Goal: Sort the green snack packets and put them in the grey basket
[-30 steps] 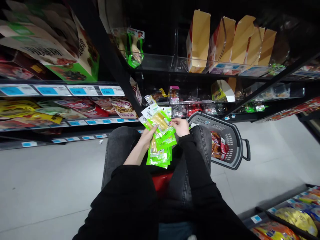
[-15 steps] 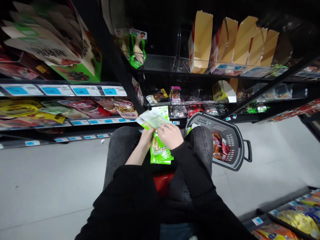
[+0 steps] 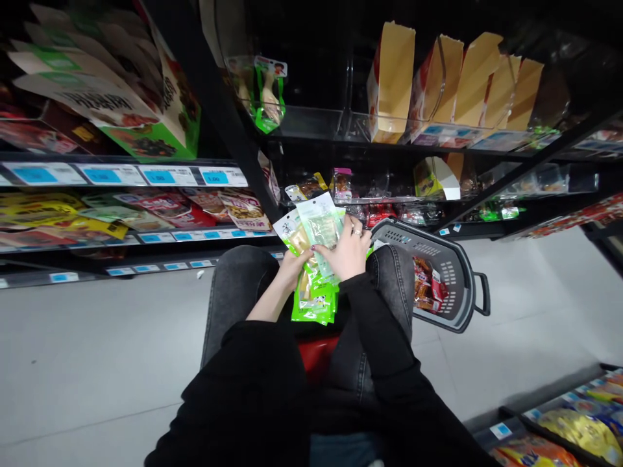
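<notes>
Several green snack packets (image 3: 309, 299) with clear windows lie fanned in a stack above my lap. My left hand (image 3: 293, 269) grips the stack from its left side, its thumb across the front. On top, a pale white-green packet (image 3: 318, 220) stands at a slant, its light back side towards me. My right hand (image 3: 349, 251), with a ring on one finger, pinches this pale packet along its right edge, thumb in front. The fingers behind the packets are hidden.
A grey shopping basket (image 3: 455, 285) holding red snack packets (image 3: 428, 285) stands on the floor by my right knee. Ahead are shelves with upright cardboard boxes (image 3: 392, 84) and hanging packets (image 3: 269, 97). More bagged snacks (image 3: 160, 207) fill the left shelf.
My right hand has moved right and slightly up, turning the pale packet more upright. The packets have spread into a wider fan, while my left hand stays almost in place.
</notes>
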`<control>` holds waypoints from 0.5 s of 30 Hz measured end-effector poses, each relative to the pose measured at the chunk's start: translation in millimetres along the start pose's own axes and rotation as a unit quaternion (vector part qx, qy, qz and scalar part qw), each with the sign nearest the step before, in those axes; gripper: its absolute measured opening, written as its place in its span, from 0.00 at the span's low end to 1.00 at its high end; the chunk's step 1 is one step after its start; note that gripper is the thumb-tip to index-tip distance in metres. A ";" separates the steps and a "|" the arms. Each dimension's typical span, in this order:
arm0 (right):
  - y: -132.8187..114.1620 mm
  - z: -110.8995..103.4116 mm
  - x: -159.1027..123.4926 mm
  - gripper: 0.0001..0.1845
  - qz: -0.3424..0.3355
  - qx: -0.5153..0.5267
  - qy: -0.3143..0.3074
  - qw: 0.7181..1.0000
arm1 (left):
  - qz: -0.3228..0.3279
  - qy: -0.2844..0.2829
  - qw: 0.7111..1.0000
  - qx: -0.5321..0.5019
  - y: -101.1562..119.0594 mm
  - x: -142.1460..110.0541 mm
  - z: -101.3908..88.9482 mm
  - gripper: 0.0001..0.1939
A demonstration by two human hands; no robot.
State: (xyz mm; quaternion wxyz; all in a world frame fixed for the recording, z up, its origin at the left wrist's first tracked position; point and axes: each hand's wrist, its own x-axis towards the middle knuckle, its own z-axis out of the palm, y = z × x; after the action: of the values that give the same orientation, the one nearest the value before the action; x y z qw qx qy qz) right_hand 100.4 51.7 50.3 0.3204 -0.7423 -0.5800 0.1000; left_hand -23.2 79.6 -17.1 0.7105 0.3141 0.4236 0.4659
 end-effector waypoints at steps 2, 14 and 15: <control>3.7 2.8 2.5 0.36 0.049 0.022 -0.031 0.998 | -0.003 -0.005 1.000 0.004 2.2 -0.7 0.4 0.23; 196.2 -99.0 21.5 0.20 0.328 -0.016 0.258 0.909 | -0.002 0.037 0.999 -0.007 6.0 1.5 -5.4 0.22; 214.9 -102.8 14.2 0.20 0.338 -0.017 0.250 0.907 | -0.003 0.039 0.999 -0.009 7.0 1.4 -5.0 0.21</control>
State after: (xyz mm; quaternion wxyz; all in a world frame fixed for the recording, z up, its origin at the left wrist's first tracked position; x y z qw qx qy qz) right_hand 329.4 1.6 6.0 0.3895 -0.8997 -0.1969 0.0032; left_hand -30.1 83.8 -13.9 0.6974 0.2882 0.4482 0.4794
